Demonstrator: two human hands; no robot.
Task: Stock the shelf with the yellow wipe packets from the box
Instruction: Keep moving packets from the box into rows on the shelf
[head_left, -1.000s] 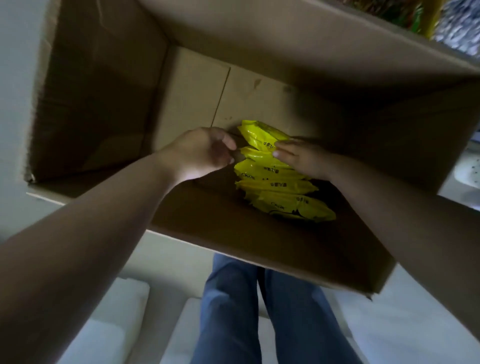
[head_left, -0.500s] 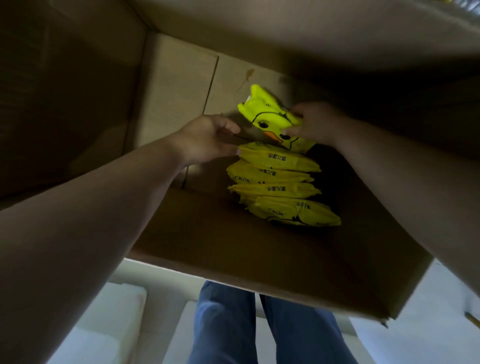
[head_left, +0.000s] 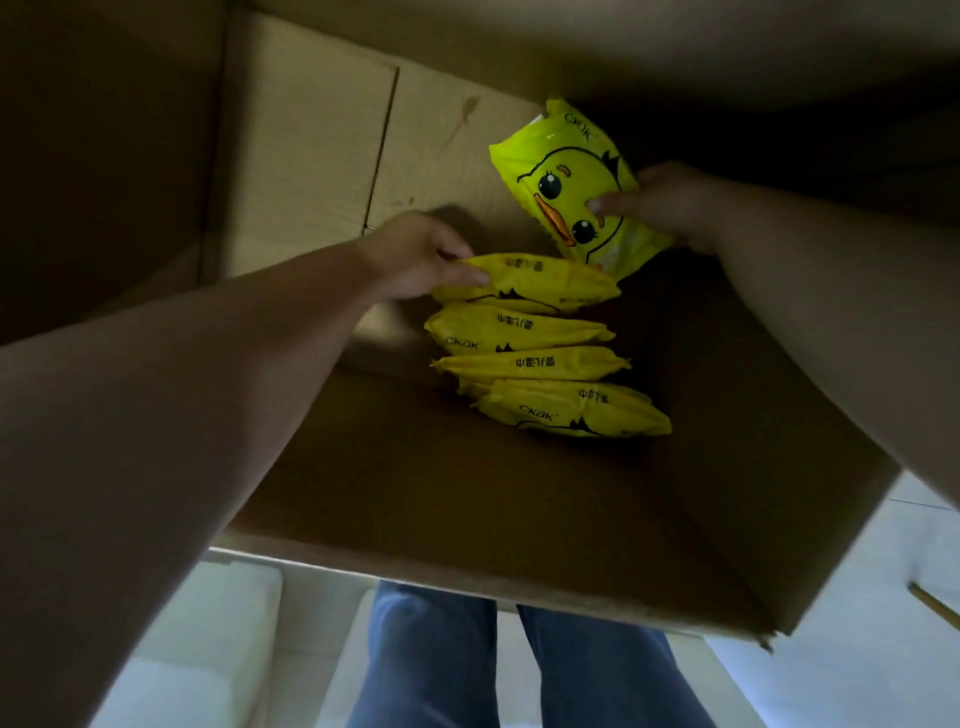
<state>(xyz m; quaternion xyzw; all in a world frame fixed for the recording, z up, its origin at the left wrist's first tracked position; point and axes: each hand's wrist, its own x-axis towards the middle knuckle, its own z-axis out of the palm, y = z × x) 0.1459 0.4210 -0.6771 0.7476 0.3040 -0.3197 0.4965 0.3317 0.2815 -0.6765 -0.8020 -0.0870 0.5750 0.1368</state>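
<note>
My right hand (head_left: 670, 205) pinches one duck-print wipe packet (head_left: 574, 182) clear at one o'clock inside the cardboard box (head_left: 467, 499); my left hand (head_left: 415, 254) grips the top packet (head_left: 530, 280) of the stack, steadying it.

Yellow duck-print pkts (head_left: 576, 192), brown box (head_left: 467, 493)

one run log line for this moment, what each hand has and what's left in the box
right hand: holds yellow duck-print wipe packet lifted | left hand: grips top packet of row | brown cardboard box: row of packets remains | shelf: not stocked yet
</note>
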